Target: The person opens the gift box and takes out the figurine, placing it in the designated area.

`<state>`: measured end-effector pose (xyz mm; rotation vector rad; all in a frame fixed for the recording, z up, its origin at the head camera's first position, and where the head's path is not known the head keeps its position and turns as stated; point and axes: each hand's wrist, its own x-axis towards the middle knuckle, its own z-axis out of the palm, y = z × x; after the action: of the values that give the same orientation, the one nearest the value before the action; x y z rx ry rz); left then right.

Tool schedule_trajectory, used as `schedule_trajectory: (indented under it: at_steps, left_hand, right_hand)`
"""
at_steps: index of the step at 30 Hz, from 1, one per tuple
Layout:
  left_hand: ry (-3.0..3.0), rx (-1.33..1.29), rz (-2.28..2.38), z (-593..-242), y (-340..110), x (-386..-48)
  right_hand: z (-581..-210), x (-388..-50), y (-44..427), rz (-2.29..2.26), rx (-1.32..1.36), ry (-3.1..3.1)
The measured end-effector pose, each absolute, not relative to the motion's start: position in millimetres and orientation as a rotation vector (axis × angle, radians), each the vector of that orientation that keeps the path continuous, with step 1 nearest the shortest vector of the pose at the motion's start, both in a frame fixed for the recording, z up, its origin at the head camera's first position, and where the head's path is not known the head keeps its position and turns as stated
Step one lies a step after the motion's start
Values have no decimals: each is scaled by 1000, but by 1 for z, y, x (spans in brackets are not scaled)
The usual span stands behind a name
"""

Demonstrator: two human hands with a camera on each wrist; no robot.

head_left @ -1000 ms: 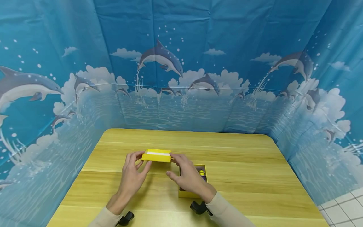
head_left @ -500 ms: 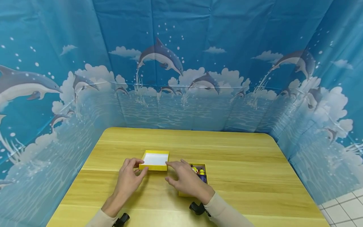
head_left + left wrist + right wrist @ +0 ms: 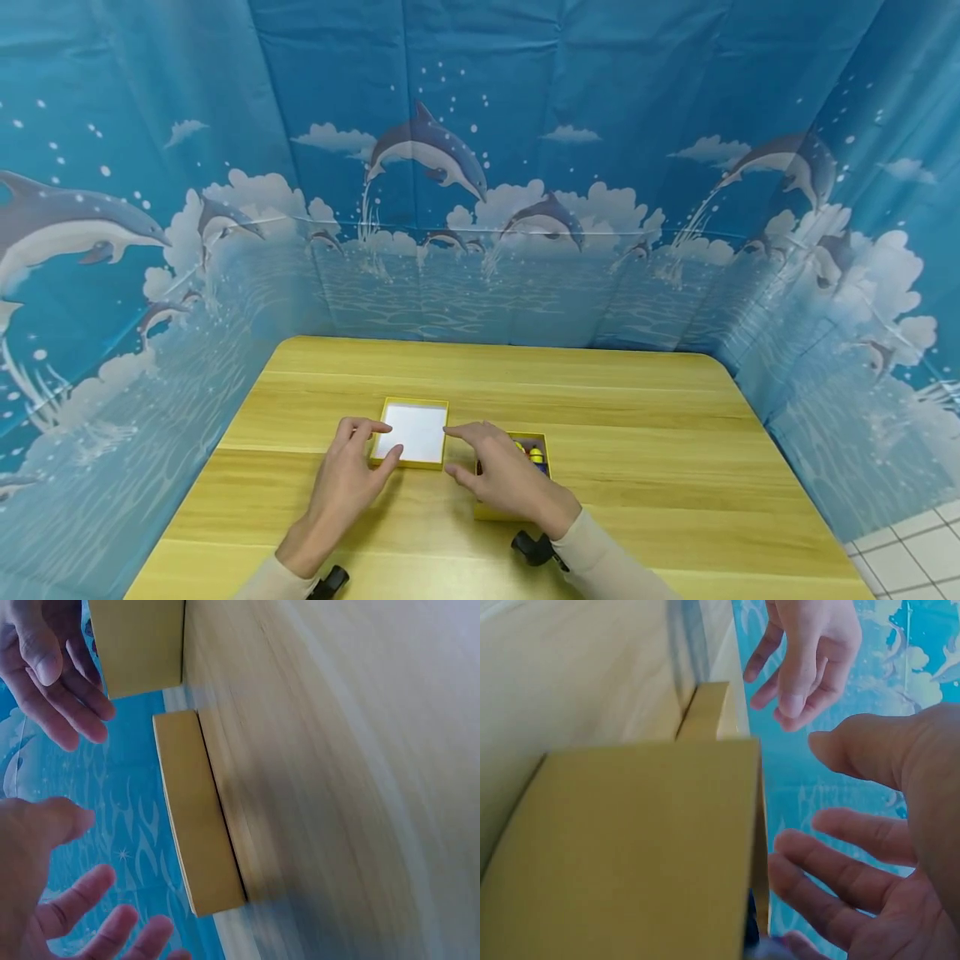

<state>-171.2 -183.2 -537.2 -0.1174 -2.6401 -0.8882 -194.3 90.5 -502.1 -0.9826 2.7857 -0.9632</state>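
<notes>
A shallow yellow lid with a white inside lies flat on the table, hollow side up. Over its left side hovers the left hand, thumb and fingers spread; the left wrist view shows a gap between these fingers and the lid's side. The right hand reaches across the deeper yellow box, its fingertips just right of the lid and holding nothing. Small yellow and dark figures show inside that box, partly hidden by the hand. In the right wrist view the box wall stands close beside the relaxed fingers.
The wooden table extends around both boxes. Behind it and along its sides hangs a blue curtain with dolphins. Black wrist devices sit under both sleeves. White floor tiles show at the lower right.
The lid, earlier held up tilted between both hands, has come down flat onto the table. Both hands have let go of it and their fingers stand apart from it.
</notes>
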Motion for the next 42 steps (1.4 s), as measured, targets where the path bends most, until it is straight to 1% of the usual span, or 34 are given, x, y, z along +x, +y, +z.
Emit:
schedule_trajectory:
  at_steps: [4, 9, 22, 34, 42]
  left_hand:
    - [-2625, -204, -923, -537, -175, -172]
    - [-2637, -335, -975, -537, -165, -171]
    - [-2762, -635, -1050, -539, -129, -170]
    - [-2846, -794, -986, -543, -96, -178]
    - [-2864, -802, -972, -550, -87, -178]
  right_hand:
    - [-499, -196, 105, -1014, -988, 2794]
    - [-497, -198, 123, -1012, -1068, 2789]
    - [-502, -196, 166, -848, -1130, 2837]
    - [-501, -198, 180, -791, -1039, 2845]
    - [-499, -205, 178, -784, -1016, 2777]
